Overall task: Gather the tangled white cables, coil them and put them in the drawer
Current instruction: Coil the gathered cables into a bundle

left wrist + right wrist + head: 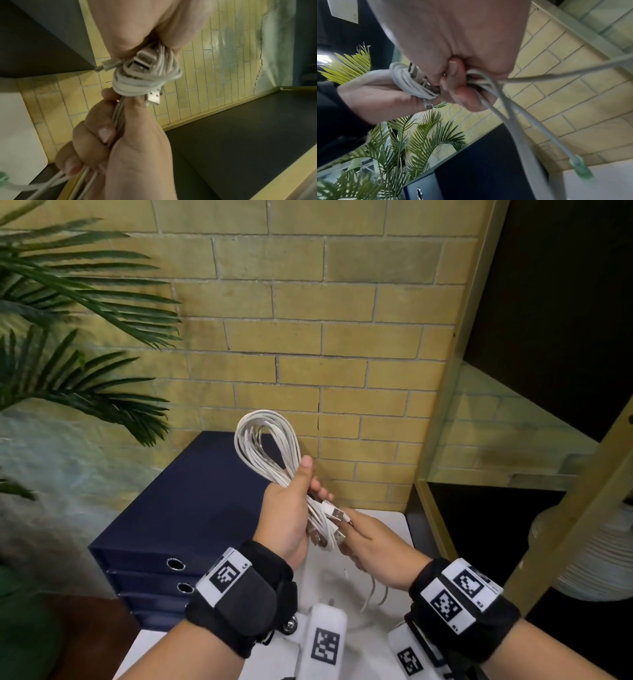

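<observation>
A bundle of white cables (263,441) stands up as a long loop over the navy drawer unit (185,501). My left hand (306,486) grips the bundle at its waist, thumb up along it. Just below, my right hand (346,530) pinches the loose strands and USB plugs (337,514) that hang from the bundle. In the left wrist view, turns of cable (147,79) wrap round the plugs, and a USB plug (153,98) sticks out. In the right wrist view, strands (513,115) trail from my right fingers (465,98), one ending in a green-tipped connector (581,168).
The drawer unit's drawers are shut, with ring pulls (175,564) on their fronts. A white tabletop (383,517) lies under my hands. A gold-framed shelf (445,392) with stacked white plates (589,563) stands to the right, a palm plant (78,364) to the left, and a brick wall behind.
</observation>
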